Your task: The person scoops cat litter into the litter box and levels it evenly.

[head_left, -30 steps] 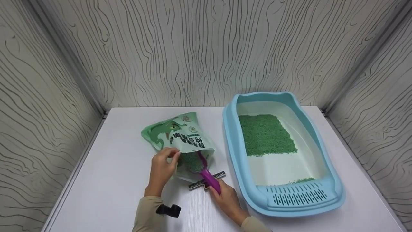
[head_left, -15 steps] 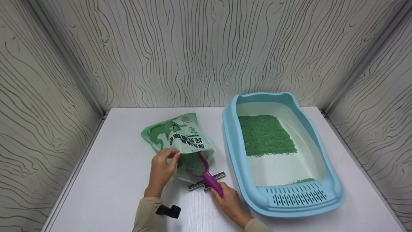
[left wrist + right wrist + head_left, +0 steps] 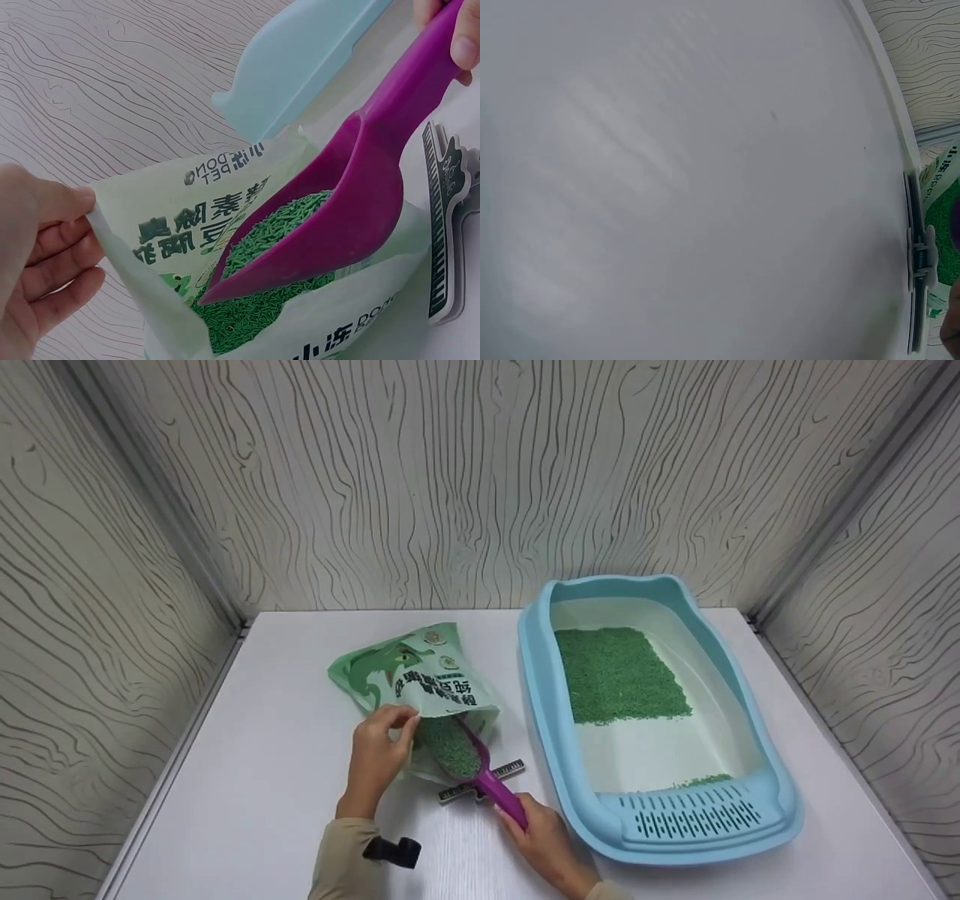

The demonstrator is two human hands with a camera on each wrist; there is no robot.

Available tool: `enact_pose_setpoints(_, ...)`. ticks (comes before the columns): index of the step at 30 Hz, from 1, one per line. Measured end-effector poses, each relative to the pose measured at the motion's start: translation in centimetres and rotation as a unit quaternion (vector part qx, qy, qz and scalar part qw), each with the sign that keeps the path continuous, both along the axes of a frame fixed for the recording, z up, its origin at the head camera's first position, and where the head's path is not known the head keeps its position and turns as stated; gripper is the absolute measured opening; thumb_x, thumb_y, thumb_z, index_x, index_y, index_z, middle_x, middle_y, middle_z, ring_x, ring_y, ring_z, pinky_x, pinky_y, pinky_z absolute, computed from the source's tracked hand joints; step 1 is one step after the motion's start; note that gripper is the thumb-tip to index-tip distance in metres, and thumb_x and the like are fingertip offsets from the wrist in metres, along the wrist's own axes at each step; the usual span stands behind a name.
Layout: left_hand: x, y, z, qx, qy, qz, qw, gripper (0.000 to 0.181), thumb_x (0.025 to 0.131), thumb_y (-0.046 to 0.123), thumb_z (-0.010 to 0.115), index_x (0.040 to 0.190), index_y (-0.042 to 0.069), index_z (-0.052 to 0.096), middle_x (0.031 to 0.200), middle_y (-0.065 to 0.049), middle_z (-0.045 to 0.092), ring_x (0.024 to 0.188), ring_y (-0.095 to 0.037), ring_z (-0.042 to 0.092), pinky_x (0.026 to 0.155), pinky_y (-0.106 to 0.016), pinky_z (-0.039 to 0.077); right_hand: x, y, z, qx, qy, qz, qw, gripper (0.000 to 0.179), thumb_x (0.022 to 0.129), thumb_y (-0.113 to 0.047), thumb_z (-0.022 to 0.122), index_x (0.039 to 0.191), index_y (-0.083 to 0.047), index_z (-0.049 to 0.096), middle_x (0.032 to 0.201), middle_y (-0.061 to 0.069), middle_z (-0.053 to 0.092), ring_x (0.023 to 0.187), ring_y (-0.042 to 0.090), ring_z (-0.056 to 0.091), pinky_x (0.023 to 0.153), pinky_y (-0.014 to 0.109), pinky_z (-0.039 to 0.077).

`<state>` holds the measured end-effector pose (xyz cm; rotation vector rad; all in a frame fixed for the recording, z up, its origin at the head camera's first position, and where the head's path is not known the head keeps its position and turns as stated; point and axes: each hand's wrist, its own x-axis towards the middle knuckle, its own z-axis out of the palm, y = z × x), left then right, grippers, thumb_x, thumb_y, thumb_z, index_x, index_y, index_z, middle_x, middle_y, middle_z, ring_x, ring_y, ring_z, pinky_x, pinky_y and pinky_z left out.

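My left hand (image 3: pixel 379 746) pinches the upper edge of the mouth of a green litter bag (image 3: pixel 439 682), lifting it so the mouth gapes. The bag lies on the table with its mouth toward me. My right hand (image 3: pixel 551 840) grips the handle of a purple scoop (image 3: pixel 375 172). Green pellet litter (image 3: pixel 274 225) fills the scoop's bowl. Its tip is still inside the bag mouth, over more pellets (image 3: pixel 240 322) in the left wrist view. The right wrist view catches only a sliver of the bag (image 3: pixel 941 180) and hand.
A light blue litter box (image 3: pixel 536 697) stands at the right, with green pellets spread over its rear floor and a few near the front grate. A dark strip-shaped clip with ruler-like marks (image 3: pixel 510 768) lies under the scoop handle. Patterned walls (image 3: pixel 480 487) enclose the table.
My right hand has drawn the scoop a little out of the bag, toward me and right; more of its pellet-filled bowl shows. The left hand keeps its pinch in place.
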<state>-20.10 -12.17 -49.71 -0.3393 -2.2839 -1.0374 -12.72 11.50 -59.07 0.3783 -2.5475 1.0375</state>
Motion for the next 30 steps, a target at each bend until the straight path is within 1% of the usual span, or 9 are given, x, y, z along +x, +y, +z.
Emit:
enact_pose_setpoints(3,0.0,0.0,0.0,0.001,0.011,-0.007,0.9999,0.006,0.085,0.007,0.072,0.084,0.001,0.070,0.079,-0.006,0.070,0.071,-0.018,0.067,0.066,-0.030,0.057,0.2,0.3,0.0,0.001,0.025,0.005,0.9997,0.016,0.082,-0.014,0.074,0.088,-0.007,0.062,0.063,-0.004,0.059,0.058,-0.003,0.046,0.048,0.015,0.036)
enact_pose_setpoints(5,-0.1,0.0,0.0,0.002,0.018,-0.012,0.9998,0.007,0.085,0.007,0.072,0.084,0.000,0.070,0.079,-0.006,0.070,0.071,-0.018,0.067,0.066,-0.030,0.057,0.3,0.5,0.0,-0.003,0.018,0.011,0.9998,0.015,0.082,-0.012,0.074,0.088,-0.006,0.061,0.062,-0.004,0.057,0.058,-0.004,0.044,0.048,0.014,0.035)
enact_pose_setpoints(7,-0.1,0.0,0.0,0.001,0.021,-0.011,0.9997,0.007,0.084,0.006,0.072,0.084,0.000,0.070,0.079,-0.006,0.070,0.071,-0.018,0.067,0.066,-0.030,0.057,0.4,0.7,0.2,-0.010,-0.012,0.020,0.9997,0.014,0.084,-0.012,0.072,0.089,-0.005,0.061,0.063,-0.004,0.055,0.059,-0.004,0.042,0.049,0.013,0.035)
enact_pose_setpoints(10,-0.1,0.0,-0.1,0.002,0.026,-0.011,0.9996,0.006,0.082,0.004,0.073,0.083,0.000,0.069,0.078,-0.007,0.070,0.070,-0.018,0.067,0.065,-0.030,0.057,0.7,1.2,0.7,-0.012,-0.072,0.035,0.9968,0.014,0.088,-0.015,0.068,0.093,-0.004,0.061,0.067,-0.003,0.055,0.061,-0.004,0.040,0.051,0.014,0.036)
enact_pose_setpoints(13,-0.1,0.0,-0.1,0.001,0.029,-0.010,0.9995,0.004,0.082,0.002,0.073,0.083,0.001,0.070,0.078,-0.006,0.070,0.069,-0.018,0.067,0.065,-0.030,0.057,1.2,1.4,1.1,0.002,-0.093,0.042,0.9948,0.015,0.089,-0.016,0.067,0.095,-0.003,0.061,0.068,-0.002,0.057,0.061,-0.005,0.040,0.050,0.014,0.037)
enact_pose_setpoints(18,-0.1,-0.1,-0.1,0.002,0.032,-0.012,0.9994,0.005,0.082,0.004,0.073,0.083,0.000,0.069,0.078,-0.007,0.070,0.070,-0.018,0.066,0.065,-0.030,0.057,2.0,1.6,1.5,0.023,-0.060,0.047,0.9969,0.015,0.087,-0.015,0.070,0.094,-0.004,0.062,0.066,-0.003,0.058,0.059,-0.007,0.039,0.047,0.013,0.036)
enact_pose_setpoints(21,-0.1,-0.1,-0.1,0.003,0.029,-0.014,0.9995,0.004,0.082,0.004,0.073,0.084,0.001,0.070,0.079,-0.007,0.070,0.070,-0.018,0.066,0.065,-0.030,0.057,2.3,1.7,1.9,0.025,-0.049,0.054,0.9970,0.016,0.087,-0.016,0.070,0.094,-0.005,0.062,0.065,-0.003,0.058,0.059,-0.007,0.039,0.047,0.013,0.035)
enact_pose_setpoints(28,-0.2,-0.1,-0.2,0.003,0.026,-0.013,0.9996,0.003,0.082,0.002,0.072,0.084,0.003,0.071,0.079,-0.007,0.070,0.070,-0.018,0.066,0.066,-0.029,0.057,2.9,1.9,2.7,0.037,-0.074,0.059,0.9948,0.020,0.090,-0.023,0.068,0.094,-0.005,0.061,0.065,-0.005,0.056,0.059,-0.007,0.036,0.049,0.013,0.034)
enact_pose_setpoints(30,-0.2,0.0,-0.2,0.002,0.029,-0.011,0.9995,0.004,0.082,0.002,0.073,0.084,0.003,0.071,0.079,-0.006,0.071,0.070,-0.018,0.066,0.065,-0.029,0.057,3.0,1.9,2.8,0.040,-0.057,0.060,0.9958,0.019,0.088,-0.022,0.069,0.093,-0.005,0.062,0.064,-0.006,0.055,0.058,-0.008,0.035,0.048,0.011,0.033)
